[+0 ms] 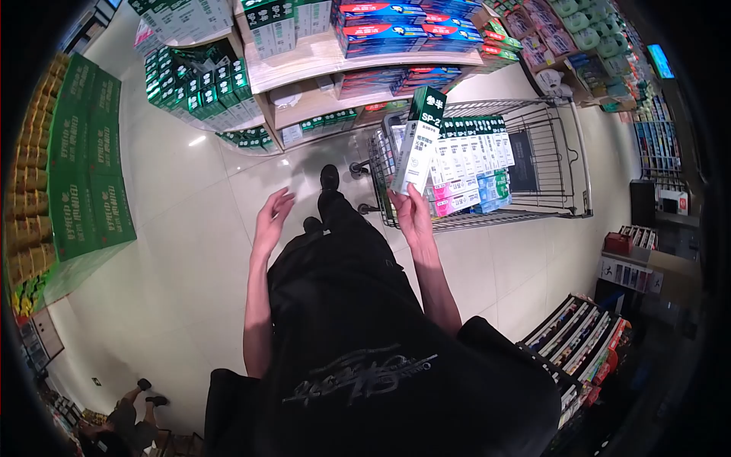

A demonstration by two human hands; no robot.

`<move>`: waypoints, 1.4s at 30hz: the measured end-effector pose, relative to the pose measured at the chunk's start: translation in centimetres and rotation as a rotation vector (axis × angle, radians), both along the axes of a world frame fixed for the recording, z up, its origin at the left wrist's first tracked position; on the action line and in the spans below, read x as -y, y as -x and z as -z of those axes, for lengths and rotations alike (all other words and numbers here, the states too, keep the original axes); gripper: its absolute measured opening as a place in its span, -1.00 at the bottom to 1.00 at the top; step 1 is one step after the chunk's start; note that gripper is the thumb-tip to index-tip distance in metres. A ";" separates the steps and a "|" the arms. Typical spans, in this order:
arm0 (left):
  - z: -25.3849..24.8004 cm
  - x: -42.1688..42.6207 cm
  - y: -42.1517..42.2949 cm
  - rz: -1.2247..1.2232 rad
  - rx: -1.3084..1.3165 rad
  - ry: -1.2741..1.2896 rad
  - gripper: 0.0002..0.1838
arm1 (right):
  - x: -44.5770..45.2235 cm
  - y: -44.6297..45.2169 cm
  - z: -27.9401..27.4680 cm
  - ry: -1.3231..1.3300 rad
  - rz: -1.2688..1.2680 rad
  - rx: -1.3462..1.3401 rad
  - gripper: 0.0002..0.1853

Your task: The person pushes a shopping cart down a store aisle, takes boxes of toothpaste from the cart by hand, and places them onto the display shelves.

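My right hand (415, 217) grips the lower end of a long green-and-white toothpaste box (420, 145) marked SP-2, which stands tilted above the near side of the cart. My left hand (272, 217) is held over the floor, fingers loosely bent and apart, touching nothing. Behind the held box, the wire shopping cart (560, 183) carries a row of similar green-and-white boxes (472, 148). Pink boxes (455, 199) and blue boxes (491, 194) lie along the row's near side.
A wooden shelf (304, 68) ahead holds blue-and-red boxes (381, 38) and stacks of green boxes (202, 84). Green cartons (84, 152) form a wall on the left. Another person (133, 419) is at the lower left. A product rack (582, 343) stands lower right.
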State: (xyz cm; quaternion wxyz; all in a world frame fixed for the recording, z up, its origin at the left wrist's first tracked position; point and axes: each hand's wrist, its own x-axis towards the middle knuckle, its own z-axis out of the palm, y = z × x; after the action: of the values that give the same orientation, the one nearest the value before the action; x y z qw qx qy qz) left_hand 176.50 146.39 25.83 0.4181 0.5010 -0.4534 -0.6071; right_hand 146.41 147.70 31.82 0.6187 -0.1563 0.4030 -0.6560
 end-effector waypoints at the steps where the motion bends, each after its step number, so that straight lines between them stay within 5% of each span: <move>1: -2.8 1.0 1.4 0.065 -0.055 0.037 -0.57 | 0.0 -2.1 -1.1 0.024 -0.056 -0.025 -0.53; 7: -8.4 2.2 4.8 0.184 -0.451 0.029 -0.43 | -0.4 -8.8 -2.3 0.068 -0.468 -0.223 -0.56; 12: -9.0 0.2 2.6 0.053 -0.380 -0.016 -0.40 | 0.8 -8.9 -3.2 0.087 -0.786 -0.615 -0.49; 15: -7.6 0.0 2.8 0.008 -0.405 -0.028 -0.39 | 2.6 -8.4 -4.2 0.075 -0.675 -0.730 -0.46; 22: -6.6 2.5 3.5 0.002 0.005 0.191 -0.37 | 9.3 -12.0 -13.5 0.326 -0.366 -1.234 -0.10; 26: -6.1 4.9 4.5 0.059 -0.107 0.086 -0.35 | 13.3 -12.6 -13.5 0.499 -0.412 -1.614 -0.22; 31: -7.6 10.3 4.7 0.029 0.049 0.126 -0.29 | 17.9 -11.8 -13.9 0.484 -0.320 -1.519 -0.38; 33: -6.5 13.2 5.6 -0.222 0.244 0.191 -0.26 | 20.5 -11.2 -14.1 0.544 -0.189 -1.533 -0.37; 35: -6.0 16.2 6.1 -0.268 0.178 0.079 -0.22 | 22.8 -11.2 -15.1 0.522 -0.179 -1.489 -0.36; 37: -5.6 19.6 6.6 -0.340 -0.498 -0.199 -0.15 | 25.5 -11.0 -15.5 0.560 -0.085 -1.497 -0.35; 42: -5.9 27.6 8.6 -0.315 -0.754 -0.202 -0.34 | 31.9 -10.9 -15.7 0.575 -0.048 -1.528 -0.23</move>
State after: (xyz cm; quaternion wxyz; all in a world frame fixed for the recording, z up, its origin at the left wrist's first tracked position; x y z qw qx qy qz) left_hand 167.90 118.82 31.70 0.5910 0.3454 -0.1248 -0.7182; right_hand 157.31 115.85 47.51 0.1226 -0.7216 0.5262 -0.4328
